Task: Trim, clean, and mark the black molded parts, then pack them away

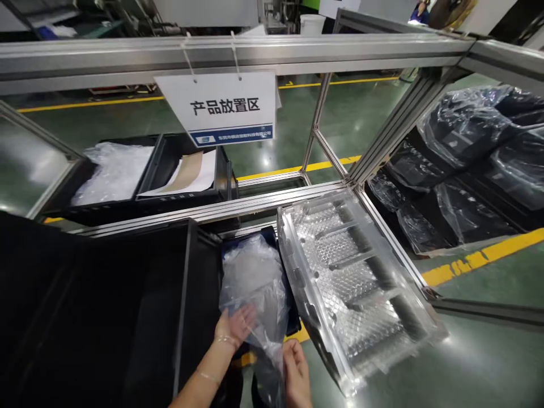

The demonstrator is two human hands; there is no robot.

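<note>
A clear, crumpled plastic bag [253, 272] lies over a small dark blue bin, and its lower end hangs down over the near side. My left hand [236, 326] is against the bag's left side, fingers stretched out and partly blurred by the film. On the other side, my right hand [295, 365] has its fingers curled closed at the bag's narrow lower end, pinching the film. What the bag contains, if anything, cannot be made out. Just right of both hands sits a clear moulded plastic tray [348, 272] with several compartments.
A large black crate [185, 306] stands to the left. Aluminium frame rails [238, 207] run behind, with a hanging white sign [221, 107]. Beyond are black bins [158, 167] holding plastic film and cardboard. Black goods wrapped in film [467, 164] are on the right.
</note>
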